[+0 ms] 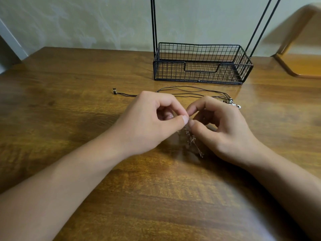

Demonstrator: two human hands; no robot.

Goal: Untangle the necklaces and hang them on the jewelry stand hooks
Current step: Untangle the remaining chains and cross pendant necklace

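Your left hand (152, 119) and right hand (220, 126) each pinch the chain (192, 140) between thumb and forefinger, close together, to isolate its knot near the cords (191, 91).

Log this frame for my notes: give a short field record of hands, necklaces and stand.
left hand: pinches chain
right hand: pinches chain
chain: thin, hangs between the hands to the table
cords: dark, lying on table behind hands
stand: wire basket base, nothing seen in it; hooks out of view
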